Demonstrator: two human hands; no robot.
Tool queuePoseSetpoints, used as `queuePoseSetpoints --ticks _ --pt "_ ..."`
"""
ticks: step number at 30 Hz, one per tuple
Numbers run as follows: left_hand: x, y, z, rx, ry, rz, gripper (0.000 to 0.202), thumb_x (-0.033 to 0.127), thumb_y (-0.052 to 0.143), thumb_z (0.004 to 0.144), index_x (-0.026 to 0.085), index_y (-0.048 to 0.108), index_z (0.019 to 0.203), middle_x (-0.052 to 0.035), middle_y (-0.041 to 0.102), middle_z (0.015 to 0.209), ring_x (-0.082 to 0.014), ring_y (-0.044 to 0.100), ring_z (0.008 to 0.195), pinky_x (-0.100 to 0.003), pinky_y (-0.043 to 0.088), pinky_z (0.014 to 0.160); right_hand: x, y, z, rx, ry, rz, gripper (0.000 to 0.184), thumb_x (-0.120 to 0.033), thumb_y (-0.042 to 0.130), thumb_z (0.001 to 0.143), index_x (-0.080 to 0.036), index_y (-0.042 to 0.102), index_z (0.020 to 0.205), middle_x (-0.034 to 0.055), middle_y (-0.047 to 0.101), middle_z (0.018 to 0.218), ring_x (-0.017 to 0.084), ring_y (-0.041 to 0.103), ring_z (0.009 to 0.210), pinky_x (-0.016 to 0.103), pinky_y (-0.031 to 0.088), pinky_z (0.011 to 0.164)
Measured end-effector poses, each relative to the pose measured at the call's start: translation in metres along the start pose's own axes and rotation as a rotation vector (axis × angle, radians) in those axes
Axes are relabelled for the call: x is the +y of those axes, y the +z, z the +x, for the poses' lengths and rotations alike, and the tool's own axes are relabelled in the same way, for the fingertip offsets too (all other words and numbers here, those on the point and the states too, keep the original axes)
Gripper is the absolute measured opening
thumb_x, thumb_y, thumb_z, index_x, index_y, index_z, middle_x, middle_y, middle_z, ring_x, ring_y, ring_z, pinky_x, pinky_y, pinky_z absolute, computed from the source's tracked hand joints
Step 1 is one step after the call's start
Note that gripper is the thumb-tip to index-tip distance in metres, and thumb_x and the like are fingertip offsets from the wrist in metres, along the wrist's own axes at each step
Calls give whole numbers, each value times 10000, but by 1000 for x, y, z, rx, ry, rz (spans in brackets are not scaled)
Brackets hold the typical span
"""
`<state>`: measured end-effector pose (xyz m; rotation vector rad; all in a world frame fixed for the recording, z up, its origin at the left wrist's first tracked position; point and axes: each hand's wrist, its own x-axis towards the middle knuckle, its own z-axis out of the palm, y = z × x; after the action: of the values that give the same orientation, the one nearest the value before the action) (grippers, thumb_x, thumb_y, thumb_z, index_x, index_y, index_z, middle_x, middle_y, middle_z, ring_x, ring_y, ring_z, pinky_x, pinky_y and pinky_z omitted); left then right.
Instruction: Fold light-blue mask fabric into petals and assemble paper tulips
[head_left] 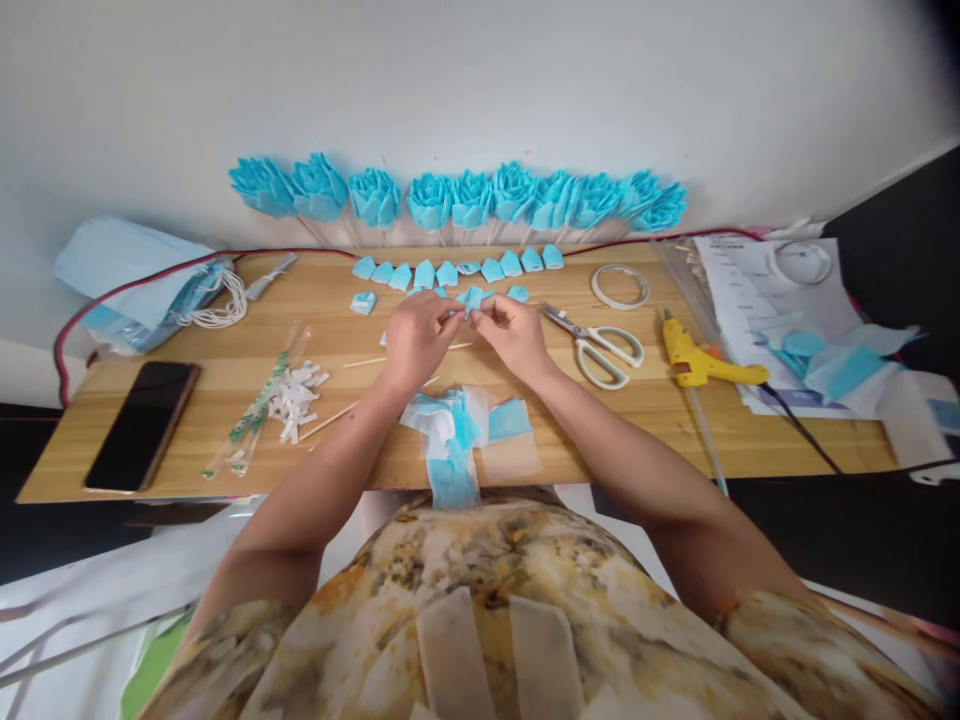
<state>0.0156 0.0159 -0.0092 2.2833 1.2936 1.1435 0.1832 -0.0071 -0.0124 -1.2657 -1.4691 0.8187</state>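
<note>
At centre, a small bright-blue piece [472, 299] appears folded.

Top [517, 560]: cream, blotched mustard and brown.
Sleeves [244, 630]: same print, at top's sides.
Bands [454, 650]: two, beige, on top's front.
Hands [415, 335]: bare.

Forearms [341, 460] cross the near edge of the worktop [322, 300]. Left hand [420, 338] and right hand [514, 335] nearly meet, fingertips [451, 318] pinched.
</note>
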Motion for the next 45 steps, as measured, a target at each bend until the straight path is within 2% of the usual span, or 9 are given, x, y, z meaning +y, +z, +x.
queuePoseSetpoints --ticks 8,17,28,33,45 --pt "0 2 -1 5 7 5 194 221 585 912 201 762 835 -31 681 724 -187 615 764 -309 450 757 -3 0 -1 11 -39 -85 169 -280 609 812 -229 529 672 -16 543 652 145 482 655 300 405 702" --pt "0 2 0 -11 -18 -19 208 197 544 880 204 711 758 -22 667 703 -172 592 728 -298 437 717 -3 1 -1 7 -68 -97 169 -299 590 809 -236 513 672 -9 552 658 151 497 659 307 421 711" --pt "0 2 0 -4 -34 -44 169 194 578 861 192 724 776 -27 671 711 -169 591 725 -305 451 733 -2 2 -1 1 -73 -105 174 -297 592 807 -239 505 668 -8 557 655 154 492 655 309 416 712" --pt "2 1 1 -31 -80 -37 166 186 571 853 196 710 764 -21 675 723 -164 584 722 -298 452 733 -1 2 -1 5 -61 -125 167 -298 590 808 -238 517 670 -7 571 662 156 499 670 306 422 722" --pt "3 1 3 -61 -221 -229 148 191 575 853 180 678 748 -5 665 714 -132 560 670 -273 420 659 -1 2 -1 5 -59 -85 172 -304 606 813 -230 536 674 -12 550 659 142 474 650 301 399 691"
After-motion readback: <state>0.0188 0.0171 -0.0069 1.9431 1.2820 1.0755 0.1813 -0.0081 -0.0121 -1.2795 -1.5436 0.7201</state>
